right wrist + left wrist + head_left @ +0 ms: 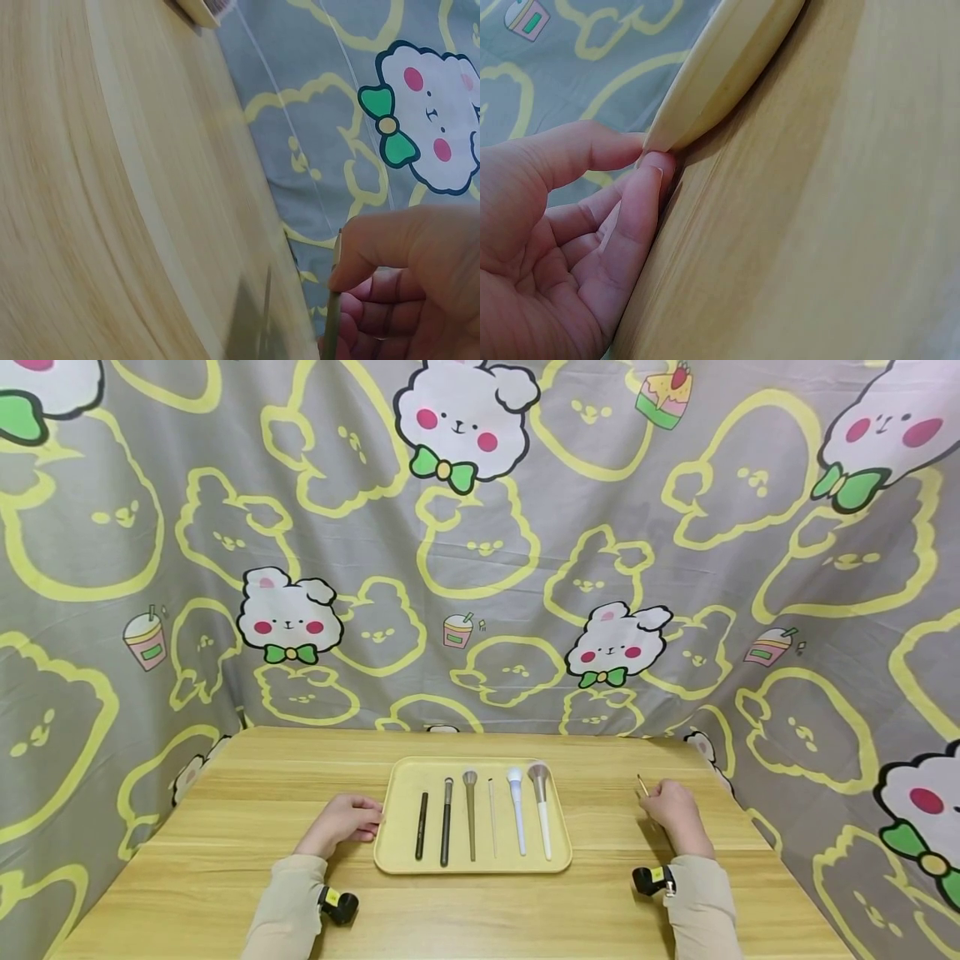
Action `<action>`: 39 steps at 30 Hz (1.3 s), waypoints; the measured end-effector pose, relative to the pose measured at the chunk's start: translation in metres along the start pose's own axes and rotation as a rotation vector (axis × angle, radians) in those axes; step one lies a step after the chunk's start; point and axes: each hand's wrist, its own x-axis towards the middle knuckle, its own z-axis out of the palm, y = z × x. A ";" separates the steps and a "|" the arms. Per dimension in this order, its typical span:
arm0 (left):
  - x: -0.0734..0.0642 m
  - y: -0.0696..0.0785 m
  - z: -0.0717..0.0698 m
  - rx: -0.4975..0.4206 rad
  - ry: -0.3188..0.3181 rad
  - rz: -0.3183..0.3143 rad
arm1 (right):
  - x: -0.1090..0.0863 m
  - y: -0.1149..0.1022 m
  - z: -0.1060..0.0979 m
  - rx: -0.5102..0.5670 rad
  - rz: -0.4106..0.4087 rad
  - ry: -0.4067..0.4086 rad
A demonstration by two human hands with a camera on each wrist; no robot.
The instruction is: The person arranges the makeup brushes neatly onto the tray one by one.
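Observation:
My left hand (345, 822) pinches the left rim of a yellow tray (397, 855), thumb on top and fingertips under the edge in the left wrist view. Several makeup brushes lie side by side on the tray, among them a white-handled brush (544, 827), a pale blue brush (519, 818) and an olive brush (471, 818). A short black stick (422, 827) lies leftmost. To the right of the tray, my right hand (675, 810) holds a thin brush (331, 311) with a greenish handle between thumb and fingers. Its dark tip points up; its lower end is out of view.
The tray rests on a wooden table (495, 914). A grey patterned cloth (510, 635) hangs behind and along both sides. Small black cameras (341, 906) are strapped at both wrists over pale sleeves (288, 897).

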 end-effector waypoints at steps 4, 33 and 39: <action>0.001 -0.001 0.000 0.001 -0.004 0.002 | 0.001 0.001 0.002 -0.008 0.000 0.002; -0.001 0.000 0.000 -0.007 0.000 -0.004 | 0.002 -0.035 0.013 0.012 -0.046 0.050; -0.002 0.001 0.000 -0.008 -0.002 0.000 | 0.001 -0.047 0.016 0.030 -0.057 0.052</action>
